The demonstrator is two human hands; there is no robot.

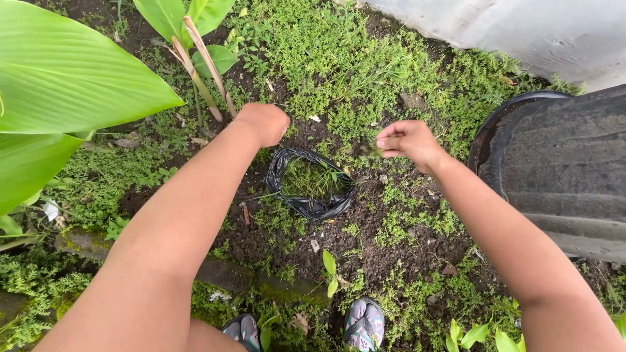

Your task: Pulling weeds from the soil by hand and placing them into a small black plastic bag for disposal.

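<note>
My left hand (264, 122) is curled into a loose fist just above the far rim of the black plastic bag (312, 207), the knuckles turned away from me, so I cannot tell whether the fingers are clamped on anything; my right hand (407, 142) hangs to the right of the bag with thumb and fingertips pinched together on a small green tuft of weed (373, 150), though it is too small and blurred for me to be sure how much I hold; the bag lies open on the dark soil (385, 254) between my two arms, its crumpled rim folded outward and a heap of green pulled weeds (312, 180) showing inside it; low green ground cover (339, 58) spreads over the soil beyond both hands and in patches nearer to me; a broad green leaf (65, 91) fills the upper left corner and overlaps the ground there, and just behind my left hand stand the pale stalks (205, 72) of a plant; a large black tub (554, 169) sits on the right, close beside my right forearm, with a grey wall (521, 32) behind it; my two sandalled feet (364, 324) show at the bottom edge, near a mossy stone edging (222, 274).
</note>
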